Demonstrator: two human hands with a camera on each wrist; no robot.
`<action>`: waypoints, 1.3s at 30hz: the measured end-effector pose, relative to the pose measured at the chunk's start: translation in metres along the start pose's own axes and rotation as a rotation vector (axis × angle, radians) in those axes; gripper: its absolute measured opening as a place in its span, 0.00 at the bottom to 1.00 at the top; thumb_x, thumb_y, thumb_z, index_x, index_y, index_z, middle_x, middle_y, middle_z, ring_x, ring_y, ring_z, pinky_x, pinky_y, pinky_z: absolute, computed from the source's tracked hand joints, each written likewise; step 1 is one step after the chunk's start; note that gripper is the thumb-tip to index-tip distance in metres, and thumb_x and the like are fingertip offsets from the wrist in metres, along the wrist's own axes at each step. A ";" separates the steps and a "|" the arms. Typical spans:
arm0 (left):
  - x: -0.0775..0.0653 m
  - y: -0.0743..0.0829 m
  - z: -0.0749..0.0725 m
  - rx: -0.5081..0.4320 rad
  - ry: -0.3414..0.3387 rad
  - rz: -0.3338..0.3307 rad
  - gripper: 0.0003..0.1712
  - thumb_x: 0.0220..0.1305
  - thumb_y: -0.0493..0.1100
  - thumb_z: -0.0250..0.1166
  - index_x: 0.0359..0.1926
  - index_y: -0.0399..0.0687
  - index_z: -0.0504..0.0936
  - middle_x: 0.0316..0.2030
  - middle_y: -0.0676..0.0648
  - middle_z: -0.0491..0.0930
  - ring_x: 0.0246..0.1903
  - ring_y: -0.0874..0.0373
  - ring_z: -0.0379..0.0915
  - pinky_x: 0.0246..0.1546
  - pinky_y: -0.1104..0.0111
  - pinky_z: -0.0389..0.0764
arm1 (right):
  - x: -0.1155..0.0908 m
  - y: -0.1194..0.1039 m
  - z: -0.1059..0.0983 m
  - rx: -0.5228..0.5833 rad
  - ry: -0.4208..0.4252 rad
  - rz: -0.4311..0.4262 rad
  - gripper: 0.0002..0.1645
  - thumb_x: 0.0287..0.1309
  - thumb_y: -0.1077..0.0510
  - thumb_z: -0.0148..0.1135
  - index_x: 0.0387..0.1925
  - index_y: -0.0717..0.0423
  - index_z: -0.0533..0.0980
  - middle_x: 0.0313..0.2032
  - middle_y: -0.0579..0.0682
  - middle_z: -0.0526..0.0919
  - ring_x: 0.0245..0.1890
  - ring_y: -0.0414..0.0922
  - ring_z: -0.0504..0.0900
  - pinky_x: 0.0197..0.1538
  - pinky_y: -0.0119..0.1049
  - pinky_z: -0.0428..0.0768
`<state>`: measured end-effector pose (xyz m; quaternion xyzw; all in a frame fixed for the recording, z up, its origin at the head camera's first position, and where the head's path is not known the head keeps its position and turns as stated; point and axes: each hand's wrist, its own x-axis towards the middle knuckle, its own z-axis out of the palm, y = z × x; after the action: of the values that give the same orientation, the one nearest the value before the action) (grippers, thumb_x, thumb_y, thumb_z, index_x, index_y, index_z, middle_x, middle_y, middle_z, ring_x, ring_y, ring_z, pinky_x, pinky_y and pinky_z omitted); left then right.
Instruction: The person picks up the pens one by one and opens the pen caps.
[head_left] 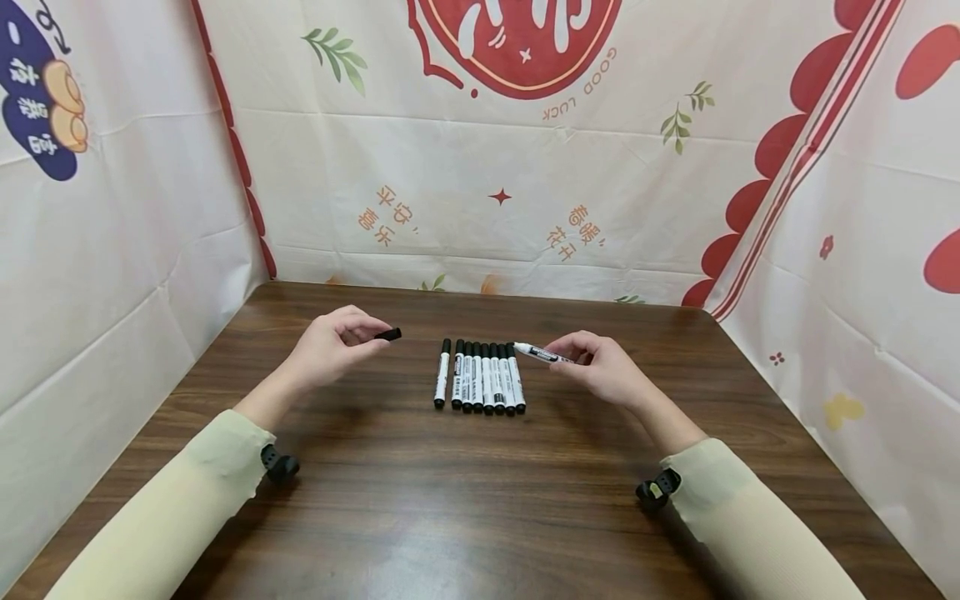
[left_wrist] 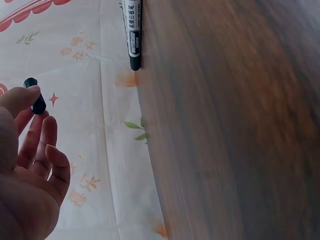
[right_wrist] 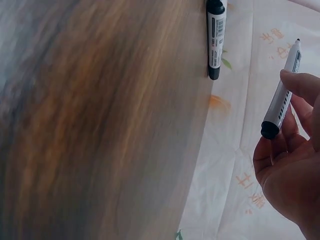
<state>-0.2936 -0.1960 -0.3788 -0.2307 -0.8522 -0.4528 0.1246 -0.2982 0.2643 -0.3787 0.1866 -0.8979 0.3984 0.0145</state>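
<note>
Between thumb and fingertips, my left hand point(head_left: 342, 342) pinches a black marker cap point(head_left: 388, 334); the cap shows dark against the cloth in the left wrist view point(left_wrist: 38, 99). My right hand point(head_left: 600, 367) grips a white marker point(head_left: 542, 353) by its barrel. That marker is uncapped, its bare tip pointing left and its black end point(right_wrist: 270, 130) toward the palm. Between the hands, several capped black-and-white markers point(head_left: 487, 379) lie side by side on the table, caps away from me. One marker point(head_left: 442, 375) at the left lies slightly apart from the others.
The brown wooden table point(head_left: 390, 500) extends under both forearms. A printed white cloth point(head_left: 450, 167) hangs behind the table's far edge and along both sides. A small black camera point(head_left: 279, 464) sits at the left wrist, another camera point(head_left: 658, 490) at the right.
</note>
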 end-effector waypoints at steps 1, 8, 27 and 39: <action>0.000 -0.002 -0.001 0.000 -0.001 -0.004 0.12 0.68 0.41 0.80 0.52 0.50 0.95 0.42 0.48 0.87 0.36 0.61 0.82 0.36 0.72 0.82 | 0.000 0.002 -0.001 0.001 0.001 0.004 0.15 0.70 0.53 0.76 0.55 0.49 0.88 0.43 0.52 0.83 0.38 0.49 0.77 0.40 0.35 0.77; -0.002 -0.013 -0.013 0.021 -0.018 -0.039 0.13 0.69 0.42 0.79 0.53 0.49 0.94 0.42 0.46 0.87 0.35 0.63 0.82 0.36 0.73 0.82 | -0.003 0.011 -0.010 -0.009 0.005 0.036 0.16 0.72 0.52 0.75 0.56 0.50 0.88 0.42 0.55 0.83 0.39 0.49 0.76 0.39 0.35 0.77; -0.004 -0.052 -0.052 0.184 -0.094 -0.190 0.15 0.74 0.45 0.75 0.57 0.45 0.92 0.48 0.41 0.90 0.39 0.61 0.83 0.38 0.70 0.80 | -0.001 0.062 -0.047 -0.134 -0.009 0.158 0.16 0.75 0.54 0.72 0.58 0.56 0.87 0.45 0.56 0.87 0.42 0.49 0.78 0.44 0.36 0.78; 0.003 -0.081 -0.059 0.300 -0.253 -0.266 0.14 0.75 0.41 0.72 0.55 0.38 0.91 0.45 0.41 0.91 0.42 0.55 0.82 0.45 0.61 0.80 | 0.004 0.084 -0.058 -0.184 -0.118 0.275 0.14 0.72 0.58 0.72 0.53 0.61 0.88 0.42 0.54 0.88 0.38 0.46 0.77 0.42 0.38 0.77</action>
<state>-0.3370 -0.2832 -0.4020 -0.1500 -0.9417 -0.3010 -0.0112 -0.3381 0.3559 -0.3982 0.0831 -0.9469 0.3013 -0.0757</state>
